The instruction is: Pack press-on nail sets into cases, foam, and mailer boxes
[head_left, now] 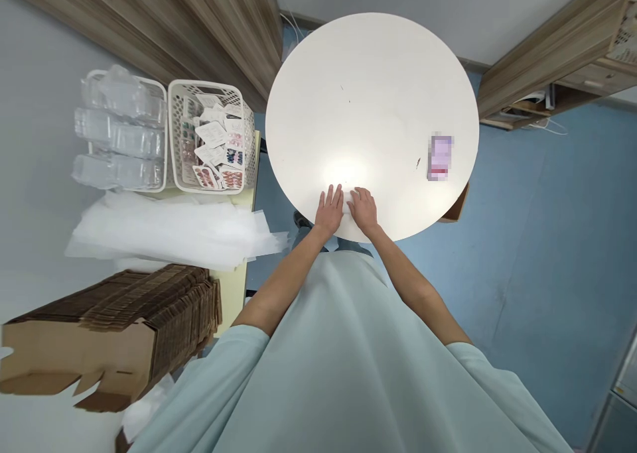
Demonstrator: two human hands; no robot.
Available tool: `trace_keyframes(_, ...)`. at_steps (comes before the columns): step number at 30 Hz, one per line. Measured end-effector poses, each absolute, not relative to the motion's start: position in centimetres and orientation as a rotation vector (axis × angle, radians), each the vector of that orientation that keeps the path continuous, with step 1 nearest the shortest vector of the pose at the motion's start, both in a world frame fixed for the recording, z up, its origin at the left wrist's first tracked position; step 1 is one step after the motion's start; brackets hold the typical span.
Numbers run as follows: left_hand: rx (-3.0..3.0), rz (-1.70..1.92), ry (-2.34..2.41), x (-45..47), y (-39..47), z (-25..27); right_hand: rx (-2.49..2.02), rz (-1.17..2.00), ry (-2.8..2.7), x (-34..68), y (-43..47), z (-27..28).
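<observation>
A: Hands?
B: Left hand (329, 211) palm down, fingers stretched out flat, no grip visible. Right hand (363, 209) palm down, fingers bent; can't tell if it pinches anything.

A: What's between them?
B: Small pale white flat-looking piece (347, 203), in the gap between the hands, against the right thumb side. White on white, so exact shape is unclear.

A: Risk there?
B: Uneven push from either hand could skew it. Near rim of the glossy white round table (371, 88) is just behind both palms; a pull toward the body could drop it. Glare right ahead of the fingers could hide a misplaced edge.

A: Further out?
B: Loose translucent white sheets (174, 231), left of the left hand, ends overhanging the pale yellow table (231, 294). Left elbow swinging out could snag them.

Blurred mauve rectangular object (440, 156), ahead and right of the right hand, near the rim. A wide right sweep could knock it off.

A: Farthest?
B: Perforated white plastic basket (251, 148), well left and ahead of the left hand, cards heaped loosely; careless reaching could spill some. Folded brown cardboard boxes (149, 320), well left and behind that hand, packed on edge; tugging one could topple neighbours.
</observation>
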State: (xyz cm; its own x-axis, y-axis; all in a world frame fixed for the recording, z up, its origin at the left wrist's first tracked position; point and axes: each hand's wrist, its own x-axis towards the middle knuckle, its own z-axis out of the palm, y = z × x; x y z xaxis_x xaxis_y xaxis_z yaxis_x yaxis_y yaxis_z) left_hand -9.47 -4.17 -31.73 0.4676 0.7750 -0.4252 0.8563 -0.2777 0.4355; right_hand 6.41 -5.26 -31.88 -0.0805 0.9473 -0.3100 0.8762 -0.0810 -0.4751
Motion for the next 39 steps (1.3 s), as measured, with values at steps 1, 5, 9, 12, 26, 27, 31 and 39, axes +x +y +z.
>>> trace_keyframes(1,2.086,-0.193,1.343,-9.6,-4.6,-31.8,-2.033,0.895,-2.064,6.3,-4.9,-31.9)
trace_keyframes(5,2.035,-0.152,1.357,-11.0,-6.5,-31.4,-1.937,0.983,-2.158,6.3,-4.1,-32.1)
trace_keyframes(9,1.929,-0.038,1.485,-12.8,-8.0,-31.3,-1.961,1.058,-2.151,6.7,-4.0,-32.0)
trace_keyframes(12,1.756,0.032,1.579,-13.6,-8.3,-31.8,-2.144,1.128,-1.977,6.3,-4.9,-31.8)
trace_keyframes(26,1.643,0.101,1.515,-18.7,-3.5,-32.3,-2.378,1.212,-1.511,-3.5,-5.8,-31.6)
trace_keyframes(27,1.651,0.103,1.543,-20.0,-2.8,-32.2,-2.354,1.218,-1.527,-4.8,-5.0,-31.8)
trace_keyframes(31,1.638,0.038,1.641,-24.8,-0.6,-31.8,-2.256,1.227,-1.548,-9.7,-2.2,-32.5)
trace_keyframes(39,1.613,-0.004,1.706,-26.5,-0.5,-29.5,-2.247,1.333,-1.530,-8.7,-1.6,-30.5)
